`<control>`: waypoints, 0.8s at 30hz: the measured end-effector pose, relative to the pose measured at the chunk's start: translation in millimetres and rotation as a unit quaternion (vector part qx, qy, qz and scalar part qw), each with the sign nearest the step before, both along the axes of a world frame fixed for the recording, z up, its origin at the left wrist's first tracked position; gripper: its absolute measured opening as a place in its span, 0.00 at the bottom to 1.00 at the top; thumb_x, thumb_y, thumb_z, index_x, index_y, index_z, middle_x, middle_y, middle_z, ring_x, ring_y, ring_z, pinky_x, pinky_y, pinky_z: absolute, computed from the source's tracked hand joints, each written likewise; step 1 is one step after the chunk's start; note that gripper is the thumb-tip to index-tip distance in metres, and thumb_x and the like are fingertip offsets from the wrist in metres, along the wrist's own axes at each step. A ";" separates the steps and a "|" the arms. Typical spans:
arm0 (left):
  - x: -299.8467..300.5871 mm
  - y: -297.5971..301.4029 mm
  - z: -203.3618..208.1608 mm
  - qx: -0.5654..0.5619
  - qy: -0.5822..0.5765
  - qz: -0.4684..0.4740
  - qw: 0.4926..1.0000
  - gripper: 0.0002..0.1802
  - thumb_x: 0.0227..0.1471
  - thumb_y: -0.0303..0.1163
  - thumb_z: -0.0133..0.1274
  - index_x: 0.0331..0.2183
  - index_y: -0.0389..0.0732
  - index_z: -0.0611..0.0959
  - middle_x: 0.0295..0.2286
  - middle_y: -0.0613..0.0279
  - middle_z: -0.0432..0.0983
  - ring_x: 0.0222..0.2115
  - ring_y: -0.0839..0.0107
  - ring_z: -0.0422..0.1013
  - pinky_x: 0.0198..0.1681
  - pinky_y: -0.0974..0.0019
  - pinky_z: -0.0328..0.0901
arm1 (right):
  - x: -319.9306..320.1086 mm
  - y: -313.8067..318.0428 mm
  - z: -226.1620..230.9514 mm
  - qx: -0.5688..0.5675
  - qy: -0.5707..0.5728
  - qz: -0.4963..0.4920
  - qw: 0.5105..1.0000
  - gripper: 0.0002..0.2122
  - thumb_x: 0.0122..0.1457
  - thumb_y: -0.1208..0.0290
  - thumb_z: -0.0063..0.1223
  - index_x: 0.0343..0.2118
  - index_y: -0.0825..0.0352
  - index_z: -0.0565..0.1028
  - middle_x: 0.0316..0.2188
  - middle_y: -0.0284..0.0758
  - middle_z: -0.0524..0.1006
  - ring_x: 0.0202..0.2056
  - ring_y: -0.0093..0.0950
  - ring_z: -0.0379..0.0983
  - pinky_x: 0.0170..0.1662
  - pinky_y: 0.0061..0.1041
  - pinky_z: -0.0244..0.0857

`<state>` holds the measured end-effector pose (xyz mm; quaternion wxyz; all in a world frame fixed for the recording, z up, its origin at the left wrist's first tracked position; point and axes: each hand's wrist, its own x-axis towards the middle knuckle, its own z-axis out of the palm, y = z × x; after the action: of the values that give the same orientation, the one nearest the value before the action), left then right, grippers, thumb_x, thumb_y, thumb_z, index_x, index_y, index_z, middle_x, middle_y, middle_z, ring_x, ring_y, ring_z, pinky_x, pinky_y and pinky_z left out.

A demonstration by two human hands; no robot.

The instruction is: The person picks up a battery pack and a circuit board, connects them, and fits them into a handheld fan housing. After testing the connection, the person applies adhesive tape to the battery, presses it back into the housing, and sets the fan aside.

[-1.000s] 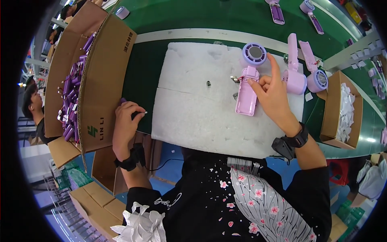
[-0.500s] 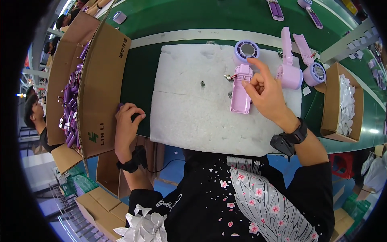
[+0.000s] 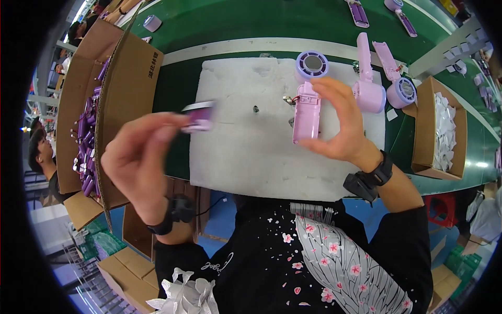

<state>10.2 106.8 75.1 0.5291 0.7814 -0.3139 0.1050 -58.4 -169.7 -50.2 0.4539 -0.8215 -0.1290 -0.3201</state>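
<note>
Pinched in the fingers of my left hand (image 3: pixel 144 157) is a purple battery (image 3: pixel 200 117) with a white part; motion blurs it over the foam pad's left edge. My right hand (image 3: pixel 342 123) is open, thumb and fingers spread along the right side of an opened pink handheld fan (image 3: pixel 307 119). Its fingertips lie close to the two ends of the handle shell; whether they touch it I cannot tell. The fan's round lilac head (image 3: pixel 312 64) points away from me, and a small circuit board (image 3: pixel 288 100) on wires sticks out at the handle's left.
A white foam pad (image 3: pixel 235 157) covers the workplace. To the left stands a tall carton (image 3: pixel 128 99) of purple batteries (image 3: pixel 90 131). More pink fans (image 3: pixel 369 97) lie at the right, beside a carton (image 3: pixel 424 131) of white pieces. Beyond runs a green belt (image 3: pixel 251 21) carrying fan parts.
My left hand has risen from beside the carton and swung toward the pad with the purple battery. My right hand's fingers have spread wider beside the fan handle.
</note>
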 end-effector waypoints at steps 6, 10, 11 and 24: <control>2.2 -92.9 -18.1 0.061 0.057 -0.237 0.968 0.08 0.45 0.21 0.60 0.33 0.34 0.83 0.32 0.57 0.82 0.30 0.68 0.78 0.35 0.72 0.70 | -5.1 3.1 5.9 -0.032 -0.098 0.027 0.994 0.20 0.48 0.78 0.64 0.46 0.68 0.72 0.33 0.38 0.75 0.30 0.29 0.72 0.33 0.27 0.67; 36.8 -103.3 -60.3 0.081 0.049 -0.196 0.976 0.12 0.45 0.22 0.61 0.35 0.35 0.80 0.33 0.58 0.78 0.31 0.70 0.73 0.37 0.69 0.68 | -8.7 -2.9 -6.3 0.019 0.092 -0.066 0.993 0.15 0.47 0.79 0.63 0.39 0.69 0.73 0.31 0.40 0.73 0.30 0.32 0.72 0.34 0.29 0.67; 44.8 -100.7 -69.7 0.161 0.018 -0.167 0.973 0.10 0.44 0.26 0.63 0.32 0.36 0.81 0.33 0.59 0.77 0.27 0.69 0.73 0.34 0.68 0.68 | -6.6 0.4 -5.0 0.017 0.119 -0.084 0.989 0.14 0.47 0.80 0.63 0.37 0.70 0.73 0.30 0.40 0.72 0.30 0.33 0.72 0.34 0.30 0.66; 64.3 -114.0 -106.2 0.175 0.227 -0.339 0.896 0.10 0.42 0.19 0.61 0.31 0.33 0.79 0.32 0.61 0.77 0.30 0.75 0.71 0.36 0.71 0.67 | 3.4 -1.3 -4.7 -0.084 0.079 -0.096 0.989 0.13 0.39 0.84 0.63 0.29 0.69 0.71 0.31 0.37 0.73 0.33 0.37 0.69 0.33 0.29 0.64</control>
<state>74.5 -7.2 -31.0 0.4443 0.7100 -0.4448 -0.3172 -55.0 -171.0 -54.9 0.3595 -0.8879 -0.0395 -0.2844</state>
